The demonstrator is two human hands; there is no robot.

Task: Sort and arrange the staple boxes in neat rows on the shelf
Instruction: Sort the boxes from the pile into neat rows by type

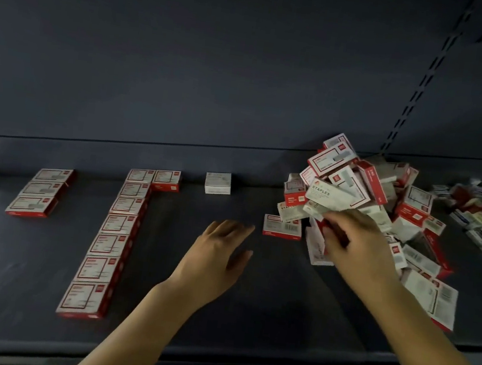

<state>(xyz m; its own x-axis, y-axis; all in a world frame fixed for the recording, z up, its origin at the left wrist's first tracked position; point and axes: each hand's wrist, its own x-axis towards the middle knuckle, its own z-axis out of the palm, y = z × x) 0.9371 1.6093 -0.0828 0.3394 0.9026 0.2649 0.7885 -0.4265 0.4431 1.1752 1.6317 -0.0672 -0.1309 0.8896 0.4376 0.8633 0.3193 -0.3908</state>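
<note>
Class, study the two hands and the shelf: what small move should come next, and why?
Probably lift one box out of the pile with the right hand, whose fingers already curl into it, and set it behind the lone box beside the long row. The left hand hovers open, holding nothing.

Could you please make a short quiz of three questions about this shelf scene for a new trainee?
1. True or false: the left hand holds a staple box.
2. Where is the right hand?
A. on the long row
B. at the front of the loose pile
C. on the white box at the back
3. How many boxes are in the short row at the far left?

Key:
1. False; it hovers open over the bare shelf.
2. B; its fingers are in the loose pile, not on the long row or the white box.
3. Three.
</note>
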